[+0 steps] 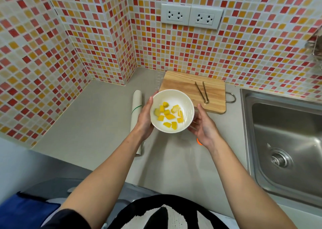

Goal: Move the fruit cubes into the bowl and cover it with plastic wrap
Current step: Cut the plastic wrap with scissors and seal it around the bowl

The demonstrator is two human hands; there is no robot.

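Fruit cubes (168, 114), yellow, lay in a white bowl (189, 117) that was held above the grey counter (97, 124), with plastic wrap (181, 111) stretched over the bowl's top and showing as faint glare on its right half. Nearest, the left hand (145, 117) cupped the bowl's left side with its fingers curled round the rim, and the right hand (203, 124) lay against the bowl's lower right side, thumb up and fingers reaching under it, where loose film gathered. A roll (136, 105) of wrap lay on the counter just left of the bowl, running near to far. Farther back, a wooden cutting board (181, 84) lay by the tiled wall, with tongs (202, 92) resting on it. A steel sink (285, 138) sat at the right.
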